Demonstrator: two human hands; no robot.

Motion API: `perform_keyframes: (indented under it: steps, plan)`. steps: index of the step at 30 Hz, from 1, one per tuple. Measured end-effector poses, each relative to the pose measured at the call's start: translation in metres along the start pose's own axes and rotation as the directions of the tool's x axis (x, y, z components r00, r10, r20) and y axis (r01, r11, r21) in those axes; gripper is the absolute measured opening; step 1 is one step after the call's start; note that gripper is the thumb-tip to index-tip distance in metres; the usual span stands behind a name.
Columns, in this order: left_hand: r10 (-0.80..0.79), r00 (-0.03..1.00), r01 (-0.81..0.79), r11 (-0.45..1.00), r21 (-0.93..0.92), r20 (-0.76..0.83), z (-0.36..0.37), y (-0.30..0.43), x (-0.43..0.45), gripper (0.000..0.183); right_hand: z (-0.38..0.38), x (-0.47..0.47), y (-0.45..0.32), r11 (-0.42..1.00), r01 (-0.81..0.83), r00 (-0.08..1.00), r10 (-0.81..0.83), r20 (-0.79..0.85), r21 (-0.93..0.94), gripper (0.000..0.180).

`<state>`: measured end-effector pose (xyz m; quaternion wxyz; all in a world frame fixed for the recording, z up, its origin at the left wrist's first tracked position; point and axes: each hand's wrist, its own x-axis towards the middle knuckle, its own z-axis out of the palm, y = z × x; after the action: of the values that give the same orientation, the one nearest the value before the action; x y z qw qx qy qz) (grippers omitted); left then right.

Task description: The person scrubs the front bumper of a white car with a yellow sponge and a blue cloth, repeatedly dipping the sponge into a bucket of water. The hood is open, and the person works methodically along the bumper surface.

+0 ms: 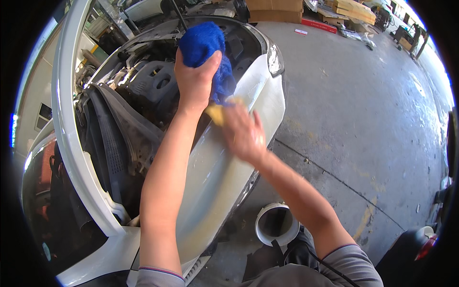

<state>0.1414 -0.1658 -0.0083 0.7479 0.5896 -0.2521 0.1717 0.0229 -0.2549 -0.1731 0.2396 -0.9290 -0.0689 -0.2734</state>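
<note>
My left hand grips a bunched blue cloth above the edge of a car's open engine bay, and the cloth hangs down beside my wrist. Just to the right, my right hand lies over the light-coloured front fender, blurred. Something yellow, perhaps a sanding sheet or pad, shows under its fingers; I cannot tell whether the hand grips it or only presses on it. The fender looks wet and has a darker, yellow-edged patch. A headlight sits at its front end.
An engine cover and black cowl trim lie in the engine bay. The raised hood curves up at the left. A white bucket stands on the floor near my legs. Cardboard boxes are farther ahead.
</note>
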Motion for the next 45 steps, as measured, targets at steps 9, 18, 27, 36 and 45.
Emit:
perform_keyframes:
  steps: [9, 18, 27, 36, 45]
  plan:
    - [0.19, 0.98, -0.197, 0.948, 0.25, 0.053, 0.025, 0.016, 0.0, 0.044, 0.011, 0.021, 0.029, 0.998, -0.05, 0.998, 0.049, -0.05, -0.025, 0.072]
    - [0.05, 0.998, -0.044, 0.992, 0.116, -0.044, -0.009, 0.036, -0.017, 0.06, 0.002, 0.022, 0.031, 0.998, -0.055, 0.998, 0.055, -0.036, 0.015, 0.063]
    - [-0.282, 0.915, -0.072, 0.591, 0.804, 0.29, -0.087, 0.095, -0.134, 0.062, -0.015, 0.018, 0.034, 0.992, 0.001, 0.998, -0.01, 0.069, 0.126, 0.074]
    - [-0.464, 0.828, -0.153, 0.354, 0.923, 0.315, -0.093, 0.087, -0.154, 0.085, -0.013, 0.033, 0.033, 0.985, 0.039, 0.997, -0.05, 0.061, 0.169, 0.08]
    - [-0.117, 0.982, 0.168, 0.896, 0.412, -0.147, -0.068, 0.043, -0.08, 0.049, -0.017, 0.021, 0.013, 0.992, -0.059, 0.977, 0.034, 0.209, 0.115, 0.083]
